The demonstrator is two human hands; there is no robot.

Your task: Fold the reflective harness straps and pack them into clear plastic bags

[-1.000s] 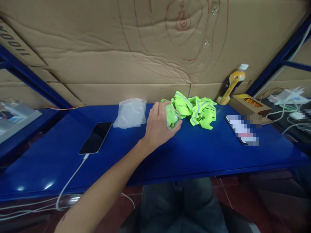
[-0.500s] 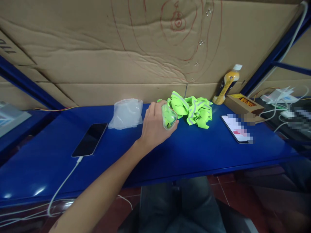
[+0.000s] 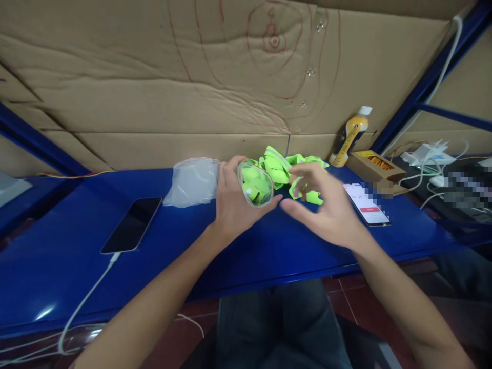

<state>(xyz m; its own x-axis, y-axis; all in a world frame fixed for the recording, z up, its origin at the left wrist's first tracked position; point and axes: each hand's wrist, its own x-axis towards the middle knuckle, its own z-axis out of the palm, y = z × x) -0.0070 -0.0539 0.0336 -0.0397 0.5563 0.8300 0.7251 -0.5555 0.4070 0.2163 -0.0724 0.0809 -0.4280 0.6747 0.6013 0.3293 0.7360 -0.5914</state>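
My left hand (image 3: 231,201) is wrapped round a clear zip bag (image 3: 263,201), its round mouth facing me. Crumpled neon-yellow fabric (image 3: 257,180) fills the inside, with a small black and white piece on it. Just to the right, my right hand (image 3: 326,207) hovers over the blue table with its fingers apart and holds nothing. Behind that hand lies a heap of neon-yellow fabric with grey reflective stripes (image 3: 275,165), partly hidden by the fingers. A stack of flat, translucent plastic bags (image 3: 192,182) rests left of my left hand.
On the blue table (image 3: 246,261) a dark phone (image 3: 132,225) charges by a white cable at left. A lit phone (image 3: 371,210), an open cardboard box (image 3: 374,169) and a yellow bottle (image 3: 350,136) stand at right. A cardboard wall (image 3: 134,102) closes the back.
My right hand has come in from the right, in front of the striped fabric. The bag in my left hand has turned its open mouth more towards me.
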